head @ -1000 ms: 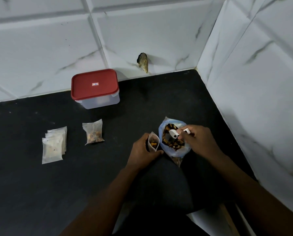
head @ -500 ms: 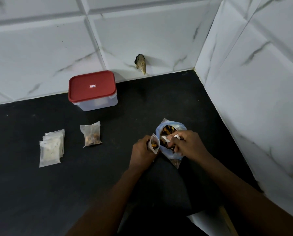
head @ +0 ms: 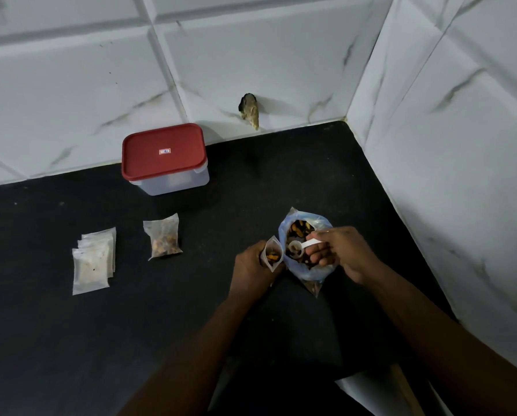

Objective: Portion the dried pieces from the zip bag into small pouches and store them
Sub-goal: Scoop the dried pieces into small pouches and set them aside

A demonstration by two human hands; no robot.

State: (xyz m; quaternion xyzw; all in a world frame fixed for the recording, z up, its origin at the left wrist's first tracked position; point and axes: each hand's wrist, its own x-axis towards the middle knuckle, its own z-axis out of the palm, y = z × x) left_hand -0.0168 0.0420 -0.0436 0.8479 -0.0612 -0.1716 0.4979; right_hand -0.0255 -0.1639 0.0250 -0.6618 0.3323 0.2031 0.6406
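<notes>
The open zip bag (head: 307, 270) of dark and orange dried pieces stands on the black counter (head: 191, 295). My right hand (head: 341, 255) pinches the handle of a small white scoop (head: 299, 247), whose bowl sits inside the bag's mouth with pieces in it. Just left of the bag, my left hand (head: 249, 265) grips a small clear pouch (head: 273, 254) upright, its mouth open and a few orange pieces inside. A filled pouch (head: 162, 240) lies flat further left.
A clear container with a red lid (head: 164, 159) stands against the tiled back wall. A stack of small pouches (head: 93, 259) lies at the left. A tiled side wall runs along the right. A dark hole (head: 249, 111) shows in the back wall.
The scoop went from above the zip bag down into it and now sits at its mouth holding pieces. My left hand keeps the pouch upright beside the bag.
</notes>
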